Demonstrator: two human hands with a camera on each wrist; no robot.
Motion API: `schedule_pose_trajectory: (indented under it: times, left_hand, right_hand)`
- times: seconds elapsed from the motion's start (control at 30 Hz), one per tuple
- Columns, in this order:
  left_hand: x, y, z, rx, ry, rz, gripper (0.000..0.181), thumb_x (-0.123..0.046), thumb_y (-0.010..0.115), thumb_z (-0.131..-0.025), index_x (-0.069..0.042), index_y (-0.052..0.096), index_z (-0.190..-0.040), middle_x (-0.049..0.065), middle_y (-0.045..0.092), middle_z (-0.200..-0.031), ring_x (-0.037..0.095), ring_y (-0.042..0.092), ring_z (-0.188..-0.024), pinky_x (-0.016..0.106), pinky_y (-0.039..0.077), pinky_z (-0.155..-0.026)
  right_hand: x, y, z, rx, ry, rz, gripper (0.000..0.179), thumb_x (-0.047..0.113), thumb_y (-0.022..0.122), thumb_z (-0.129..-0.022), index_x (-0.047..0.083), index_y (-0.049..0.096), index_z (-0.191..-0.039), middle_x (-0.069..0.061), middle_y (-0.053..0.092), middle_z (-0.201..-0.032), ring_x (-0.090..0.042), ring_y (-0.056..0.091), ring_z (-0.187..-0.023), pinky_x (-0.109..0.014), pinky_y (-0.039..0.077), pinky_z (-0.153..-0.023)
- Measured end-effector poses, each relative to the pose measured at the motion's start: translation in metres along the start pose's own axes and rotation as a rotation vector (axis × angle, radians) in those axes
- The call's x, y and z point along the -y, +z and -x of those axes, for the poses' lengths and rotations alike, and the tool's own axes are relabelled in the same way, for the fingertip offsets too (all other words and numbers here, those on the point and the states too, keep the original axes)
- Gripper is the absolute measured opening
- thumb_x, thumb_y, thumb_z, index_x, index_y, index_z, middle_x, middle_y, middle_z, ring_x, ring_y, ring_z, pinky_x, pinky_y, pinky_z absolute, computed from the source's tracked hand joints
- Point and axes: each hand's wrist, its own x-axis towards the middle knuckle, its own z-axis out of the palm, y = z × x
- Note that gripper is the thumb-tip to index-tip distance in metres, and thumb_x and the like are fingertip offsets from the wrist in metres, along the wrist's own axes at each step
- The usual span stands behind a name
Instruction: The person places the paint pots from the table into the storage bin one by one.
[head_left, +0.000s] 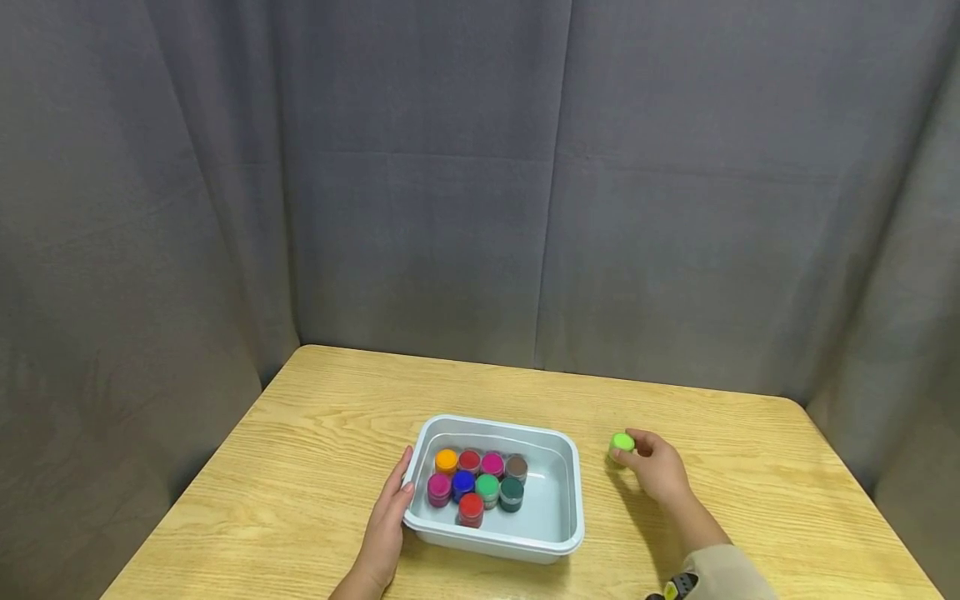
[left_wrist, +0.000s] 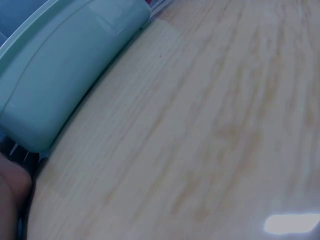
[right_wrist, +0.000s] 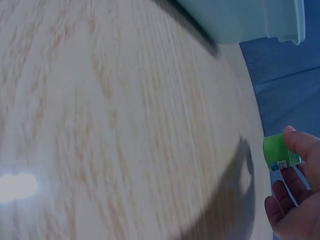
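Observation:
In the head view my right hand [head_left: 660, 471] pinches a small lime-green jar [head_left: 621, 445] between thumb and fingers, to the right of a pale blue plastic tub [head_left: 555, 546]. The right wrist view shows the green jar [right_wrist: 276, 151] held off the table, a small label on its side. My left hand [head_left: 384, 521] lies against the tub's left wall, its fingers fairly straight and its thumb at the rim. Inside the tub several small round jars stand grouped at the left, among them an orange one [head_left: 446, 461], a blue one [head_left: 463, 485] and a dark green one [head_left: 512, 493].
The tub stands on a light wood-grain table [head_left: 330, 433], near the front. Grey curtains [head_left: 420, 208] hang behind the table and on both sides. Bare tub floor [head_left: 547, 492] shows to the right of the jars.

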Motion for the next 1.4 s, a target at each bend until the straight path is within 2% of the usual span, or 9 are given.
schedule_pose_trajectory:
  times: [0.37,0.6,0.87,1.13,1.4]
  left_hand:
    - [0.001,-0.001,-0.002,-0.003,-0.015,0.001,0.054,-0.023,0.037,-0.103,-0.012,0.029,-0.155,0.011,0.02,-0.164,0.039,0.012,-0.152,0.061,0.009,-0.122]
    - [0.0,-0.002,-0.003,-0.004,-0.024,-0.003,0.054,-0.023,0.037,-0.103,-0.013,0.029,-0.155,0.01,0.021,-0.164,0.038,0.012,-0.152,0.061,0.009,-0.122]
    - [-0.002,0.001,-0.001,-0.009,-0.017,0.006,0.054,-0.023,0.038,-0.102,-0.012,0.029,-0.155,0.01,0.022,-0.163,0.038,0.013,-0.151,0.061,0.009,-0.122]
    - [-0.001,0.001,-0.002,-0.007,-0.015,0.006,0.055,-0.024,0.038,-0.102,-0.011,0.028,-0.155,0.01,0.022,-0.163,0.039,0.013,-0.151,0.061,0.009,-0.121]
    - [-0.001,0.002,0.001,-0.002,-0.025,0.011,0.055,-0.022,0.038,-0.102,-0.011,0.028,-0.155,0.011,0.022,-0.163,0.04,0.012,-0.151,0.063,0.01,-0.121]
  right_hand:
    - [0.023,-0.005,0.008,0.0,-0.064,-0.026,0.061,0.033,0.064,-0.094,0.0,0.045,-0.142,-0.024,0.052,-0.136,-0.042,0.045,-0.131,-0.052,0.047,-0.104]
    - [0.05,-0.001,0.015,0.0,-0.124,-0.044,0.058,0.03,0.069,-0.091,0.002,0.051,-0.138,-0.02,0.058,-0.129,-0.036,0.052,-0.125,-0.044,0.053,-0.097]
    - [0.075,0.009,0.025,0.039,-0.17,-0.092,0.053,0.025,0.072,-0.089,0.004,0.055,-0.135,-0.016,0.061,-0.124,-0.032,0.056,-0.12,-0.04,0.056,-0.092]
    - [0.094,0.025,0.036,0.129,-0.194,-0.116,0.046,0.019,0.075,-0.086,0.005,0.061,-0.127,-0.01,0.066,-0.111,-0.022,0.06,-0.103,-0.028,0.056,-0.08]
    - [0.106,0.045,0.047,0.242,-0.212,-0.127,0.041,0.017,0.079,-0.082,0.007,0.065,-0.119,-0.006,0.066,-0.109,-0.02,0.058,-0.099,-0.028,0.054,-0.076]
